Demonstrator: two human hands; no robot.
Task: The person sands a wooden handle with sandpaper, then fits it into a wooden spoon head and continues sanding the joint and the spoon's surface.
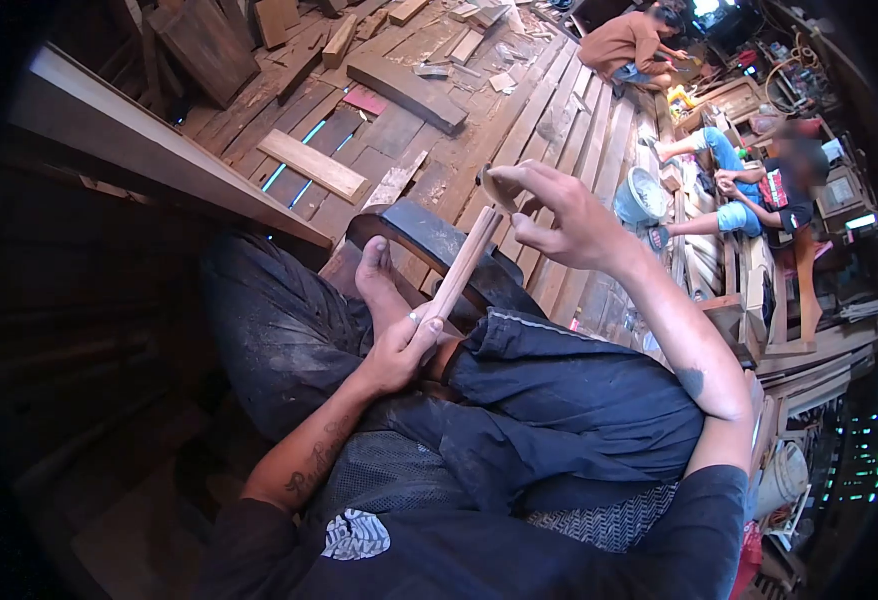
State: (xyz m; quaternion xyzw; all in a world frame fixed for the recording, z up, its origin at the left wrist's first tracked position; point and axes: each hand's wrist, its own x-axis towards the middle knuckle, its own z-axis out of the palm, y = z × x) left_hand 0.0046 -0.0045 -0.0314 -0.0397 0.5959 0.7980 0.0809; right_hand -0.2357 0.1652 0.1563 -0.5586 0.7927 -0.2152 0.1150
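Observation:
My left hand is wrapped round the lower end of a slim light wooden piece, which slants up and to the right above my bare foot. A ring shows on one finger. Near the piece's upper end, my right hand pinches a small curved brownish piece between bent fingers; its material is hard to make out. Behind the wooden piece lies a dark curved object, beside my foot.
A loose board and a thick plank lie on the slatted wooden floor. At the upper right, one person crouches and another sits near a white bucket. A long beam crosses the left side.

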